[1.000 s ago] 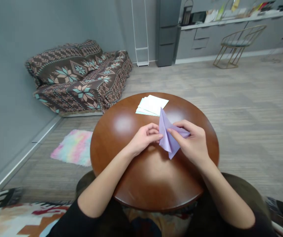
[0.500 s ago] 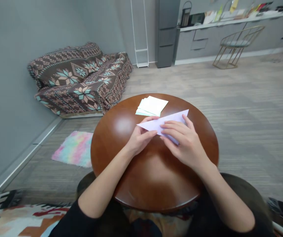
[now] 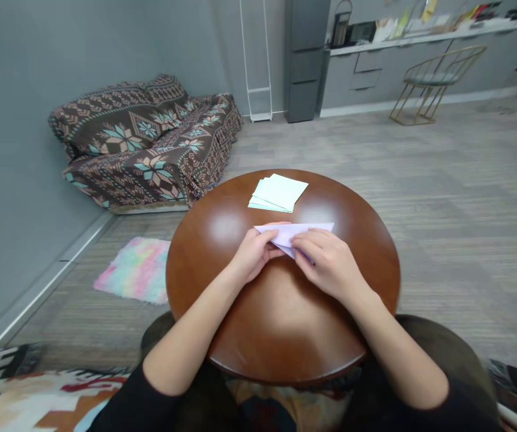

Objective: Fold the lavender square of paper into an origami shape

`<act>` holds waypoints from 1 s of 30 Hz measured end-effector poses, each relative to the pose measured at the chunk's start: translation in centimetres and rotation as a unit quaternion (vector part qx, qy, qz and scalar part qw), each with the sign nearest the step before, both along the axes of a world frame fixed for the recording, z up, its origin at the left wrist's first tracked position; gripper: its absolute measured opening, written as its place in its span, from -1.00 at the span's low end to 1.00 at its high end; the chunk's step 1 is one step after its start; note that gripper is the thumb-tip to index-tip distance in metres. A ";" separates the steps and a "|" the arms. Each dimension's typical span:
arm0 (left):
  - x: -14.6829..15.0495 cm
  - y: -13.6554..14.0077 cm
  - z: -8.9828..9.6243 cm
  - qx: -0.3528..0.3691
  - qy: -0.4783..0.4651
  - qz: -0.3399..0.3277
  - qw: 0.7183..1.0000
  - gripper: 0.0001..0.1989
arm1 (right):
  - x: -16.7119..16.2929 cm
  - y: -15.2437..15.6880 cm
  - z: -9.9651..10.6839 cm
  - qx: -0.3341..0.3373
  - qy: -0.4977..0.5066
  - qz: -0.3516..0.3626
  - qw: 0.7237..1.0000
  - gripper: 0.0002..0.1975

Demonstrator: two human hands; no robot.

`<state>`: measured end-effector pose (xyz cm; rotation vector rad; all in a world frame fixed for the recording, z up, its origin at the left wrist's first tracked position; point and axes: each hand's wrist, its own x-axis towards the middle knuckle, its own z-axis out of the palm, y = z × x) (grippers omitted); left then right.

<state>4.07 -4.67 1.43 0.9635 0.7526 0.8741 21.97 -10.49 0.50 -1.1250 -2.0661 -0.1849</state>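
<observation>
A pale purple sheet of paper [image 3: 287, 231], folded into a flattened triangle, is held between both hands over the round brown table [image 3: 204, 258]. My left hand [image 3: 258, 251] pinches its left end, thumb on top and fingers beneath. On the right part, my right hand [image 3: 321, 255] is closed on the paper, its fingertips near the middle of the fold and covering part of the lower point. The long edge lies almost level, facing away from me. Just beyond the hands rests a loose stack of pale green paper sheets [image 3: 280, 191], slightly fanned.
A sofa [image 3: 150, 141] with a patterned cover stands at the far left, near a fluffy pastel rug [image 3: 134, 270]. Farther back are a grey fridge [image 3: 304, 60], a kitchen counter [image 3: 388, 44] with several items, and a gold-framed chair [image 3: 438, 81].
The folded purple paper has turned so its long edge is nearly level; its right end has come down toward me. My right hand has shifted left and its fingers have drawn in.
</observation>
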 end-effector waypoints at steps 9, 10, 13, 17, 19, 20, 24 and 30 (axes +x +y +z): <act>0.0 -0.2 -0.1 0.021 -0.049 -0.065 0.996 -0.63 | 0.2 0.3 0.8 -0.049 0.199 -0.049 0.978 -0.86; 0.1 -0.2 -0.1 0.029 -0.049 -0.071 0.996 -0.61 | 0.2 0.3 0.8 -0.071 0.221 -0.045 0.972 -0.85; 0.2 -0.4 0.0 0.063 -0.048 -0.070 0.994 -0.62 | 0.4 0.3 0.8 -0.151 0.303 -0.015 0.941 -0.85; 0.5 -0.6 -0.2 0.092 -0.032 -0.047 0.994 -0.65 | 0.4 0.2 0.8 -0.208 0.360 0.003 0.909 -0.86; 0.6 -0.6 -0.4 0.089 -0.035 -0.036 0.995 -0.67 | 0.3 0.2 0.8 -0.206 0.357 0.011 0.911 -0.85; 0.6 -0.5 -0.4 0.084 -0.040 -0.026 0.995 -0.67 | 0.3 0.1 0.9 -0.190 0.343 0.010 0.920 -0.86; 0.6 -0.2 -0.5 0.046 -0.071 0.033 0.996 -0.67 | 0.1 0.0 0.8 -0.035 0.187 -0.063 0.980 -0.92; 0.6 0.0 -0.2 -0.010 -0.140 0.068 0.988 -0.72 | -0.4 -0.2 0.3 0.077 0.025 -0.078 0.994 -0.88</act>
